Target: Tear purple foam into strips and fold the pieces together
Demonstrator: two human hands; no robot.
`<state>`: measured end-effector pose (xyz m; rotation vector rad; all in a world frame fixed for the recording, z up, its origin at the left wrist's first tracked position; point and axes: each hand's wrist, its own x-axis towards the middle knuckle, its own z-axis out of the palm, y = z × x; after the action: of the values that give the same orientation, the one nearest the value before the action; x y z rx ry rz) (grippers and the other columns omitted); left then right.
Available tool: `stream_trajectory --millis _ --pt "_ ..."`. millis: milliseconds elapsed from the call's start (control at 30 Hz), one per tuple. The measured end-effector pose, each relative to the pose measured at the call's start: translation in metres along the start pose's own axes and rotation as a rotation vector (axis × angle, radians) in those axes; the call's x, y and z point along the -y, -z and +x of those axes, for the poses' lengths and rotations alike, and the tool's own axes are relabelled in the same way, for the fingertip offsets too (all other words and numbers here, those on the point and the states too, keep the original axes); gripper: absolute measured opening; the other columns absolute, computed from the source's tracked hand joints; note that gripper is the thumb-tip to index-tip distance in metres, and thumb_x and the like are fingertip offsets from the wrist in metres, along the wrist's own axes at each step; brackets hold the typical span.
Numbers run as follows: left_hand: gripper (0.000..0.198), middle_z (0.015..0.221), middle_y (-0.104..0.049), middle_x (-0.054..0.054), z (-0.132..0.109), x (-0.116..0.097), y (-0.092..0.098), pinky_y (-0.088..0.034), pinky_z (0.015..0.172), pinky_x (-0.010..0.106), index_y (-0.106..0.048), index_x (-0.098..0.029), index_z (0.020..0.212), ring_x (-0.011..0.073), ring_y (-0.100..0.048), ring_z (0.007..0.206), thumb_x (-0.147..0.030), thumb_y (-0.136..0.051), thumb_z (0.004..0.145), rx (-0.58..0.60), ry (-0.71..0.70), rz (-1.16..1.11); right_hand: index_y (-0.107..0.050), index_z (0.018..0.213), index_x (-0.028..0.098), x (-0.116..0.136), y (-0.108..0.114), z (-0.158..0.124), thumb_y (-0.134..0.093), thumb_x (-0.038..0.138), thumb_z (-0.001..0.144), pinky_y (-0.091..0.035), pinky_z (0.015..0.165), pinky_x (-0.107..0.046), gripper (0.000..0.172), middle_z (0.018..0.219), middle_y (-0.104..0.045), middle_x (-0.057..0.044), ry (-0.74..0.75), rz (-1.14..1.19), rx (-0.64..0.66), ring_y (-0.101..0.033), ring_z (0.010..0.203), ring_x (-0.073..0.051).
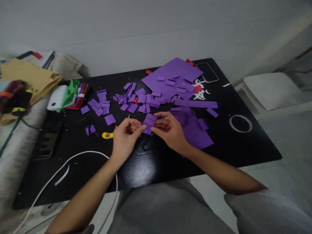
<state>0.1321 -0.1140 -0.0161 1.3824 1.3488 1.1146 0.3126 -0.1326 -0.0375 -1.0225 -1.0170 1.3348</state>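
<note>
Between my two hands is a small folded piece of purple paper [150, 120], raised a little over the black table. My left hand [126, 135] pinches its left edge between thumb and fingers. On the other side, my right hand [170, 130] grips its right edge the same way. A yellow cutter [107, 135] lies against the left hand, partly hidden by it. Beyond the hands many small folded purple pieces [142, 98] are scattered in a loose heap. A purple sheet [197, 135] lies just right of my right hand, with small pieces on it.
A large purple sheet [170, 73] lies at the back beside white paper scraps [200, 91] and a phone [207, 72]. Green and red bundles [75, 94] sit at the left. A white cable [80, 153] crosses the table's front left. A tape-like ring [240, 123] is at the right.
</note>
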Motion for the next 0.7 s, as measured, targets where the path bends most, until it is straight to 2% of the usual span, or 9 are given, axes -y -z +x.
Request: stream_trajectory --millis 167,367,533,700 --pt "0.026 0.074 -0.067 -0.003 0.0009 0.006 0.0021 -0.049 0.062 0.022 -0.069 -0.019 0.086 0.0089 -0.058 0.062 -0.032 -0.089 0.076 -0.039 -0.127 0.042 -0.061 0.118 0.026 0.0026 0.0016 0.001 -0.088 0.027 0.075 -0.064 0.09 -0.038 0.051 0.087 -0.074 0.003 -0.036 -0.005 -0.019 -0.076 0.084 -0.018" --pt "0.027 0.086 -0.076 0.001 0.0009 0.0057 0.0053 -0.056 0.071 0.025 -0.077 -0.019 0.105 0.0144 -0.071 0.078 -0.034 -0.084 0.083 0.074 -0.15 0.065 -0.061 0.116 0.027 0.0045 0.0029 0.002 -0.089 0.027 0.073 -0.064 0.086 -0.036 0.051 0.083 -0.073 0.004 -0.07 0.031 -0.016 -0.075 0.079 -0.017" --pt "0.017 0.082 -0.078 0.001 0.0009 0.0052 0.005 -0.058 0.07 0.027 -0.08 -0.019 0.093 0.0151 -0.071 0.073 -0.034 -0.082 0.084 0.073 -0.138 0.111 -0.061 0.117 0.027 0.0058 0.0031 0.0019 -0.088 0.028 0.074 -0.064 0.089 -0.039 0.051 0.085 -0.074 0.003 -0.092 0.028 -0.007 -0.077 0.082 -0.018" --pt "0.012 0.08 -0.077 0.001 0.0005 0.0024 0.0038 -0.055 0.066 0.025 -0.079 -0.019 0.091 0.0133 -0.068 0.069 -0.029 -0.081 0.085 0.069 -0.156 0.12 -0.059 0.114 0.027 0.0064 0.0018 0.002 -0.088 0.026 0.072 -0.063 0.089 -0.037 0.051 0.082 -0.071 0.005 -0.103 0.051 0.002 -0.075 0.08 -0.017"
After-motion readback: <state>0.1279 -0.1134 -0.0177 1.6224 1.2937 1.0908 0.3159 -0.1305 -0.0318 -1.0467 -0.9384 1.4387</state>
